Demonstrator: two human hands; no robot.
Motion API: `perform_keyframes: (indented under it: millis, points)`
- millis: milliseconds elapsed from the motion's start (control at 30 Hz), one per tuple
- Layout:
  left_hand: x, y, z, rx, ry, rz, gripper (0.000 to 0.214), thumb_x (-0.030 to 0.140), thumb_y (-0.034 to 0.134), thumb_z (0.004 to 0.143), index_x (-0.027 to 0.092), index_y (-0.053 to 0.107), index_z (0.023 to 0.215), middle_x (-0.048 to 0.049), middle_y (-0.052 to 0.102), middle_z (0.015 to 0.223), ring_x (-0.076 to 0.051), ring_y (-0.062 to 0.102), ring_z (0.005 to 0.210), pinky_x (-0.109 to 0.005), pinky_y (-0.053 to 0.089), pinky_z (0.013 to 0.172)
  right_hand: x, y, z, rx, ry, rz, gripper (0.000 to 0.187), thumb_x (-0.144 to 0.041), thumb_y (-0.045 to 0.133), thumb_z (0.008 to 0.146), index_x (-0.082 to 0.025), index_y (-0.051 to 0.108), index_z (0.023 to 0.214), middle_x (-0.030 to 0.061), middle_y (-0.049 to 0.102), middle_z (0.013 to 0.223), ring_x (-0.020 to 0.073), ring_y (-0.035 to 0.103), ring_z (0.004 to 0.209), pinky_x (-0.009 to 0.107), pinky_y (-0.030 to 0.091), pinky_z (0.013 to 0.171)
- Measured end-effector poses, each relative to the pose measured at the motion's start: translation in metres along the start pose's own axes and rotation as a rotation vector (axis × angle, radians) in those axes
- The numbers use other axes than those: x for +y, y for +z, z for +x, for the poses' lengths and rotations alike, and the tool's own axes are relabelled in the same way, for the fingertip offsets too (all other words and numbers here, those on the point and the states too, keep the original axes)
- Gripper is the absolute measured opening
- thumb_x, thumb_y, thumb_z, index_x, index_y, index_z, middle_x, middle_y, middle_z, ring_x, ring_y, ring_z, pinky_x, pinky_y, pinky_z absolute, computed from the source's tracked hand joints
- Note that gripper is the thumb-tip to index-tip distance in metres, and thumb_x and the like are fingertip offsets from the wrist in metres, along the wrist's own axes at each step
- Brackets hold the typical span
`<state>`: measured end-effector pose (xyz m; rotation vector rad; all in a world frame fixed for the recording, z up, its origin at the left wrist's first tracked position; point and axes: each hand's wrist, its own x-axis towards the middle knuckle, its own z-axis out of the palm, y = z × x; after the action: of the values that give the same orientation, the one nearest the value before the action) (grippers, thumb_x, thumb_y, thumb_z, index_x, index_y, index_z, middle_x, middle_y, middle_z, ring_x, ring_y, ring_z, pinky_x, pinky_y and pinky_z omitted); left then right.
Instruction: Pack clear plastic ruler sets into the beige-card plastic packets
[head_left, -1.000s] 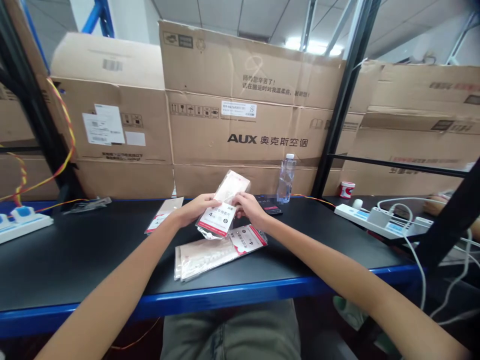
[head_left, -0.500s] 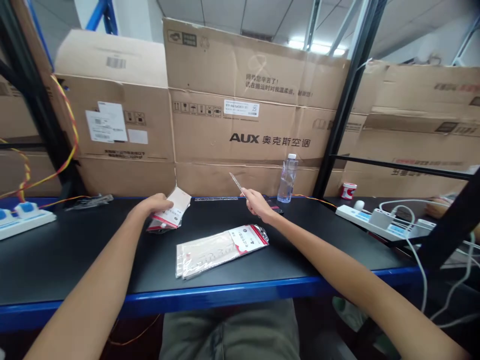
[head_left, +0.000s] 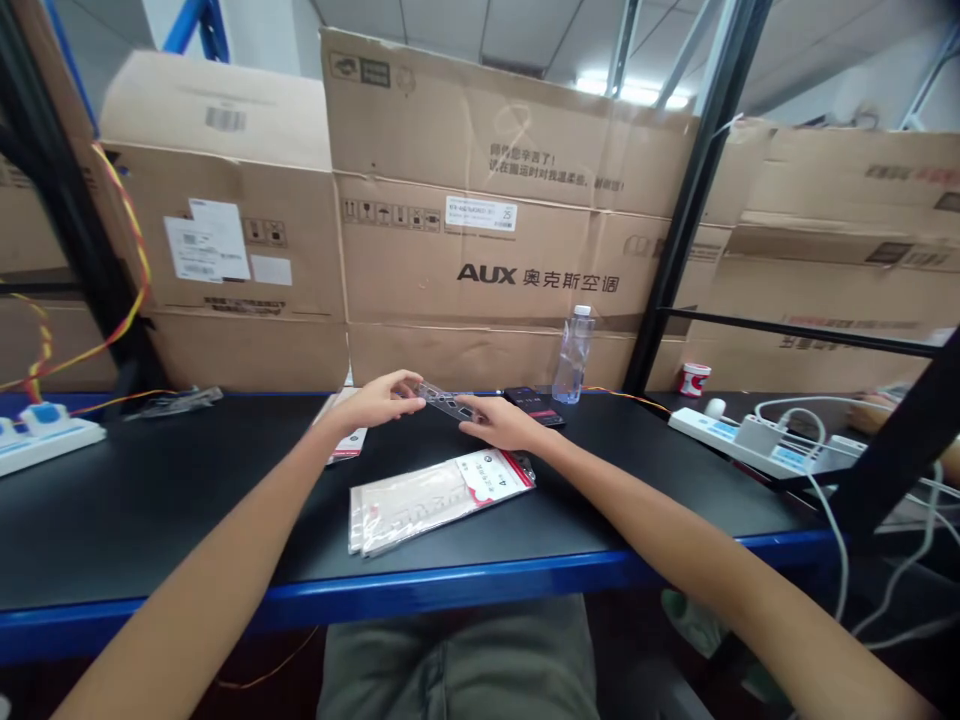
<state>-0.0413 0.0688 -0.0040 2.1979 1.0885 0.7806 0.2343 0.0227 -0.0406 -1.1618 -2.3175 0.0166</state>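
Observation:
A clear plastic ruler [head_left: 448, 402] with cut-out shapes is held level above the back of the table, between my two hands. My right hand [head_left: 504, 422] pinches its right end. The fingers of my left hand [head_left: 386, 398] are closed on its left end. Partly hidden under my left wrist lie the stacked packets [head_left: 351, 443], with red and white ends. Nearer to me, two overlapping clear packets [head_left: 431, 503] with pale contents and a red-and-white label lie at a slant.
Behind my right hand lies a dark flat box [head_left: 534, 406], beside a water bottle [head_left: 574, 355]. Cardboard [head_left: 487, 250] walls the back. Power strips stand at the left [head_left: 49, 440] and right [head_left: 772, 445], with loose cables. A red-and-white tub [head_left: 694, 379] is beyond the rack post.
My left hand has let go of the stacked packets and moved right to the ruler. My right hand has lowered the ruler and turned it level, its left end now in my left fingers.

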Motion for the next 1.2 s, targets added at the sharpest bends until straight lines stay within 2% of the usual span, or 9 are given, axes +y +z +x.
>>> perform_keyframes:
  millis: [100, 200, 367, 567, 700, 900, 1033, 1133, 1200]
  points:
    - [0.000, 0.003, 0.000, 0.032, -0.029, -0.050, 0.041, 0.039, 0.069, 0.071, 0.017, 0.063, 0.105, -0.0028, 0.068, 0.082, -0.017, 0.067, 0.067, -0.030, 0.052, 0.066, -0.005, -0.001, 0.000, -0.014, -0.030, -0.034, 0.049, -0.035, 0.057, 0.094, -0.018, 0.055, 0.140, 0.0069, 0.071, 0.097, 0.0183, 0.063, 0.083, 0.028, 0.044, 0.077]
    - [-0.009, -0.008, 0.001, -0.018, -0.113, 0.067, 0.023, 0.031, 0.066, 0.068, 0.017, 0.068, 0.086, -0.0035, 0.070, 0.076, -0.019, 0.068, 0.067, -0.029, 0.052, 0.065, -0.002, 0.002, 0.000, -0.041, -0.038, -0.051, 0.048, -0.033, 0.057, 0.095, -0.018, 0.056, 0.140, 0.0090, 0.071, 0.102, 0.0206, 0.064, 0.090, 0.031, 0.046, 0.083]
    - [-0.016, -0.009, 0.004, 0.014, -0.098, 0.420, 0.026, 0.025, 0.059, 0.068, 0.019, 0.074, 0.088, -0.0041, 0.077, 0.085, -0.023, 0.071, 0.085, -0.028, 0.052, 0.076, 0.013, 0.012, 0.003, -0.022, 0.019, -0.073, 0.059, -0.037, 0.063, 0.092, -0.026, 0.046, 0.147, 0.0139, 0.052, 0.143, 0.0305, 0.051, 0.128, 0.047, 0.040, 0.102]
    - [-0.006, 0.021, 0.005, -0.095, 0.093, 0.430, 0.038, 0.034, 0.057, 0.075, 0.019, 0.074, 0.106, -0.0054, 0.076, 0.111, -0.024, 0.068, 0.103, -0.029, 0.049, 0.092, 0.016, 0.018, 0.006, -0.072, -0.026, -0.019, 0.013, -0.026, 0.065, 0.089, -0.016, 0.073, 0.093, 0.0083, 0.070, 0.094, 0.0195, 0.065, 0.089, 0.031, 0.048, 0.084]
    - [-0.004, 0.029, 0.004, -0.154, 0.092, 0.448, 0.041, 0.035, 0.058, 0.075, 0.019, 0.073, 0.109, -0.0066, 0.074, 0.117, -0.024, 0.066, 0.108, -0.029, 0.047, 0.095, 0.009, 0.016, 0.004, -0.097, -0.077, 0.036, 0.019, -0.025, 0.061, 0.091, -0.016, 0.073, 0.101, 0.0093, 0.073, 0.106, 0.0214, 0.066, 0.100, 0.032, 0.047, 0.092]
    - [0.012, 0.025, -0.004, -0.251, 0.054, 0.498, 0.021, 0.036, 0.061, 0.073, 0.020, 0.071, 0.080, -0.0022, 0.072, 0.080, -0.019, 0.065, 0.075, -0.026, 0.046, 0.067, -0.006, 0.012, 0.002, -0.118, -0.189, 0.112, 0.017, -0.019, 0.060, 0.088, -0.016, 0.075, 0.095, 0.0052, 0.075, 0.094, 0.0169, 0.067, 0.084, 0.026, 0.049, 0.081]
    - [0.017, 0.027, -0.005, -0.331, 0.007, 0.502, 0.017, 0.038, 0.061, 0.073, 0.021, 0.067, 0.070, -0.0011, 0.071, 0.074, -0.020, 0.065, 0.074, -0.027, 0.045, 0.065, -0.013, 0.013, 0.002, -0.137, -0.179, 0.094, 0.019, -0.020, 0.060, 0.088, -0.018, 0.076, 0.097, 0.0052, 0.076, 0.096, 0.0174, 0.069, 0.086, 0.027, 0.050, 0.082]
    - [0.006, 0.025, -0.001, -0.144, -0.006, 0.589, 0.029, 0.041, 0.060, 0.075, 0.020, 0.072, 0.091, -0.0094, 0.074, 0.102, -0.028, 0.067, 0.099, -0.032, 0.048, 0.083, -0.011, 0.015, 0.001, -0.093, -0.101, 0.011, 0.034, -0.029, 0.059, 0.091, -0.017, 0.069, 0.120, 0.0114, 0.069, 0.126, 0.0259, 0.063, 0.117, 0.038, 0.046, 0.101]
    - [-0.004, 0.022, 0.002, 0.030, -0.001, 0.644, 0.052, 0.043, 0.059, 0.076, 0.015, 0.067, 0.119, -0.0172, 0.061, 0.134, -0.033, 0.057, 0.123, -0.037, 0.044, 0.099, -0.009, 0.016, 0.000, -0.048, -0.059, -0.030, 0.045, -0.034, 0.060, 0.091, -0.016, 0.062, 0.131, 0.0144, 0.060, 0.139, 0.0289, 0.055, 0.129, 0.044, 0.042, 0.107]
